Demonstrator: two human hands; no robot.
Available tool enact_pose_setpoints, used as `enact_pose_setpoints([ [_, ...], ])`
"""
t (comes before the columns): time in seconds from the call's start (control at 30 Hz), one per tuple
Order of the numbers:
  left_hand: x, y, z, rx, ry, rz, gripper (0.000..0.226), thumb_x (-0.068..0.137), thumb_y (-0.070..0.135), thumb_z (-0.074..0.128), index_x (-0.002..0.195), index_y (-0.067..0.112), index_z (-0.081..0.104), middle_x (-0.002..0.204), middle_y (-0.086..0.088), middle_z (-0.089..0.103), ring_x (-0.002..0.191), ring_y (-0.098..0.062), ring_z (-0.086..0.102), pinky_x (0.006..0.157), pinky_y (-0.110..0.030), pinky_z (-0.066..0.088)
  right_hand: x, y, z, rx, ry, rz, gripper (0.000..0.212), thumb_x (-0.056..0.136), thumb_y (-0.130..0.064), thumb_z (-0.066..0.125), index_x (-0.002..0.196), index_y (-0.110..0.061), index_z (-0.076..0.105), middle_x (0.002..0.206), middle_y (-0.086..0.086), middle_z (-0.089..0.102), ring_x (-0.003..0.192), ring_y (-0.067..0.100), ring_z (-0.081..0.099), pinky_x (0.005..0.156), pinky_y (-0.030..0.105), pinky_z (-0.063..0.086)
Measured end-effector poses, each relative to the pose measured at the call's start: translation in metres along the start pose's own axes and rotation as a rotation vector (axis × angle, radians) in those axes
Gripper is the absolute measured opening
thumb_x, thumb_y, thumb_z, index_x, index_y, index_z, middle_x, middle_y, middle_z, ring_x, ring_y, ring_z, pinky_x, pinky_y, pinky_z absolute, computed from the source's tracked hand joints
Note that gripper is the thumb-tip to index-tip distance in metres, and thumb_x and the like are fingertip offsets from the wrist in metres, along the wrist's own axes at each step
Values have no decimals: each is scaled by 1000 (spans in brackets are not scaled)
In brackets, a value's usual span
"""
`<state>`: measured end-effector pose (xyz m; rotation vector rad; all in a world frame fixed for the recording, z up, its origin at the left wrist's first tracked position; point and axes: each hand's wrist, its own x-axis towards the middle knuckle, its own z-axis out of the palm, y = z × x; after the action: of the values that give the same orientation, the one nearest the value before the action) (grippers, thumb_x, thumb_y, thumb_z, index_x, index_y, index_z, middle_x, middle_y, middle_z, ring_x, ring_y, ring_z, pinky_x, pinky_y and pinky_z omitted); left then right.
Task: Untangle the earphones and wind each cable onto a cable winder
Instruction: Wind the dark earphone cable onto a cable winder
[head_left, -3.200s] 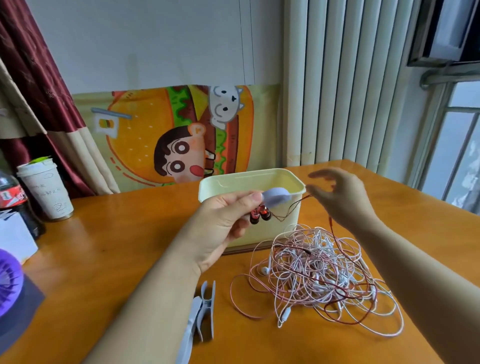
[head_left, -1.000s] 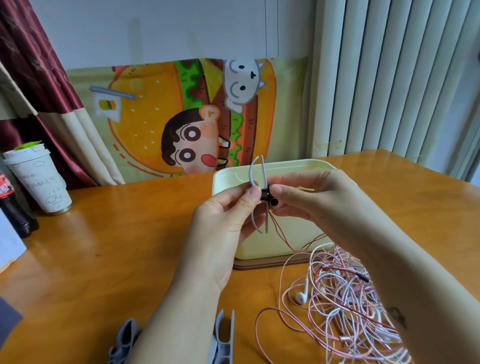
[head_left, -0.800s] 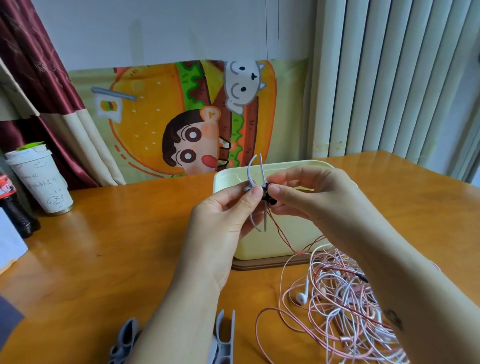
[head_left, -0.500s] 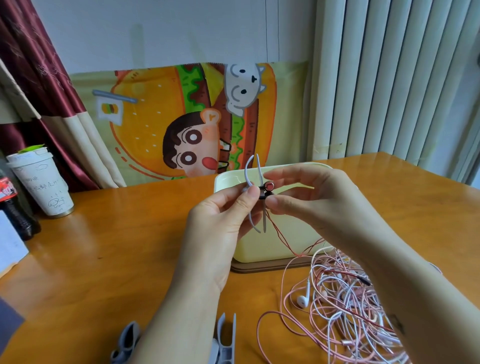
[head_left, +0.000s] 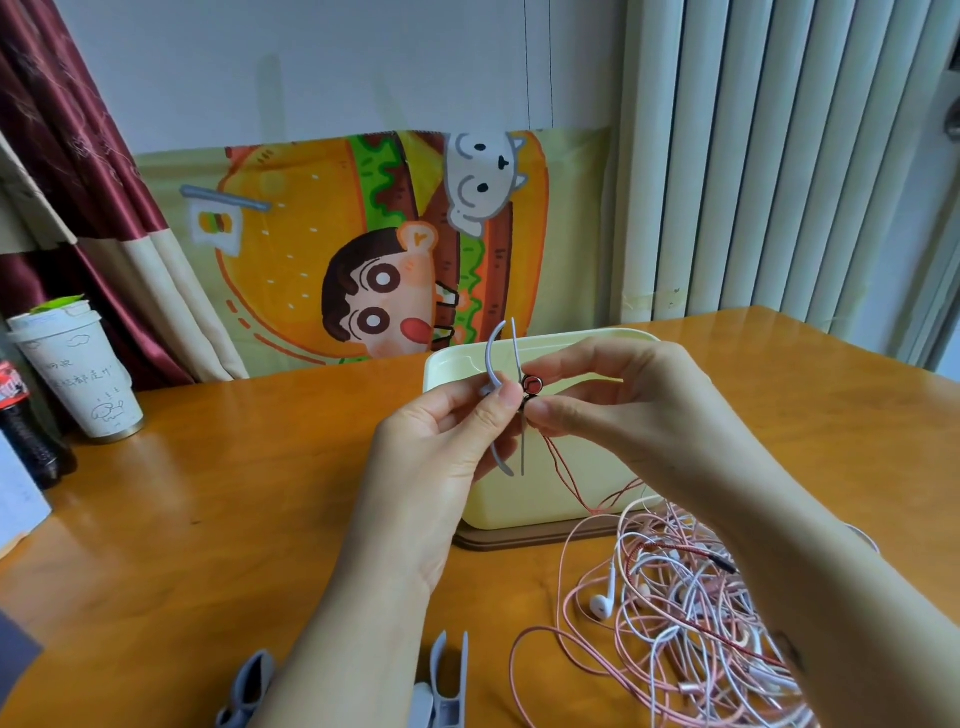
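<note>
Grey cable winder (head_left: 490, 358) is pinched in your left hand (head_left: 441, 441); your right hand (head_left: 623, 400) pinches the red earbud (head_left: 531, 385) at its 3 o'clock.

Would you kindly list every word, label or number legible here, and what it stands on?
On the paper cup: two lines of handwritten characters, too blurred to read.
On the bottle: a red label, cut off and unreadable.
On the poster: drawings only, no words visible.
Nothing can be quoted.
</note>
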<state>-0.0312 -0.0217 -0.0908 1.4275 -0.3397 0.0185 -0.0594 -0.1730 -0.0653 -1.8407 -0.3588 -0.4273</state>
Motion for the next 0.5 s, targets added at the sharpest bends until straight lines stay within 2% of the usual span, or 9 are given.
enact_pose_setpoints([
  [0.07, 0, 1, 0, -12, -16, 1, 44, 61, 44, 69, 99, 21, 75, 88, -1, 76, 84, -15, 71, 84, -34, 55, 0, 1, -1, 18, 5, -12, 19, 60, -32, 74, 79, -29, 71, 82, -6, 74, 74, 13, 72, 79, 38, 59],
  [0.13, 0, 2, 0, -30, -25, 5, 49, 59, 45, 71, 100, 19, 75, 82, 1, 74, 79, -13, 69, 81, -33, 53, -1, 1, -1, 20, 4, -24, 19, 60, -32, 74, 79, -29, 71, 83, -6, 75, 75, 14, 72, 80, 40, 58],
  [0.2, 0, 2, 0, -37, -14, 16, 47, 59, 45, 71, 98, 19, 75, 80, 1, 73, 77, -11, 68, 79, -33, 53, -1, 0, -1, 30, 3, -38, 18, 59, -31, 74, 78, -30, 71, 81, -8, 74, 73, 12, 72, 77, 36, 59],
  [0.37, -3, 3, 5, -23, 48, 51, 33, 66, 41, 67, 95, 25, 73, 86, 2, 76, 81, -11, 72, 80, -32, 56, -2, 0, 2, 7, 16, -56, 20, 62, -29, 72, 81, -31, 68, 70, -14, 73, 68, 2, 70, 66, 13, 53],
  [0.43, -3, 3, 6, -35, 50, 43, 36, 64, 42, 68, 95, 24, 74, 87, 1, 76, 83, -12, 72, 79, -31, 56, 0, 0, 2, 31, 23, -54, 20, 65, -31, 72, 85, -31, 70, 74, -8, 74, 69, 4, 70, 67, 14, 53],
  [0.5, -2, 2, 5, -87, 28, 17, 44, 59, 44, 71, 95, 20, 75, 87, -2, 76, 82, -13, 71, 77, -30, 53, 1, 7, -3, 79, 67, -42, 23, 73, -37, 66, 95, -30, 71, 88, -2, 75, 74, 5, 68, 72, 20, 55],
])
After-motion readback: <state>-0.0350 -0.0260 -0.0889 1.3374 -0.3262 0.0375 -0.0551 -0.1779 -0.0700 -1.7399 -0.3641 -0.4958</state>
